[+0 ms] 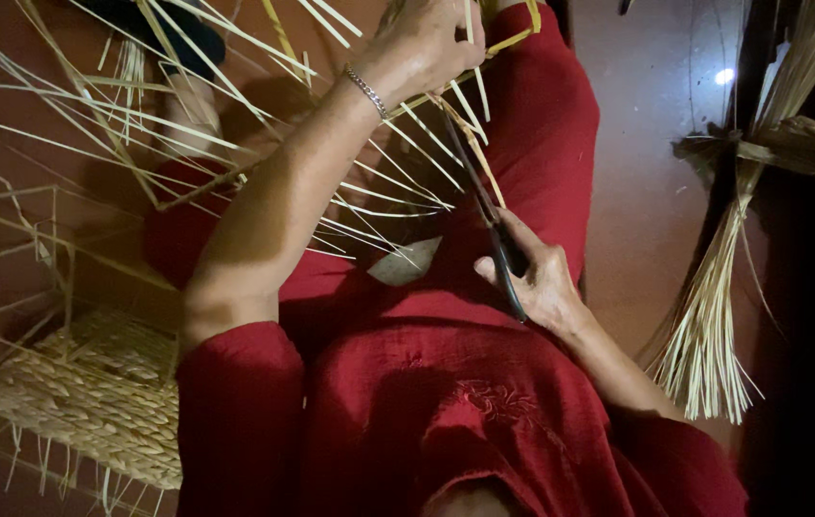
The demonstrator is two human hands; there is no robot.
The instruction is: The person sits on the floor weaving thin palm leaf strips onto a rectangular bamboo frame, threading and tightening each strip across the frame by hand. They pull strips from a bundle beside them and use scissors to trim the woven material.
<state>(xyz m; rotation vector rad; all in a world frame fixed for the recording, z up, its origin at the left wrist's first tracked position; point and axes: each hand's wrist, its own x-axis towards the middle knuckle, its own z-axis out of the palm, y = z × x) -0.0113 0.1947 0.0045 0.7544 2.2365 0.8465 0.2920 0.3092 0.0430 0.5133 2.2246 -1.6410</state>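
My left hand (422,43), with a thin bracelet at the wrist, is closed on a bunch of pale straw strips (398,168) at the top centre. The strips fan out over my red-clothed lap (542,144). My right hand (542,282) grips a dark pair of scissors (489,206) whose blades point up toward the strips just below my left hand. A strip lies against the blades. A small pale scrap (406,262) rests on my lap between the two hands.
A half-woven straw basket (82,397) on a thin frame (15,268) stands at the lower left. A tied bundle of long straw (714,325) leans at the right on the reddish floor (647,191). More loose strips spread across the upper left.
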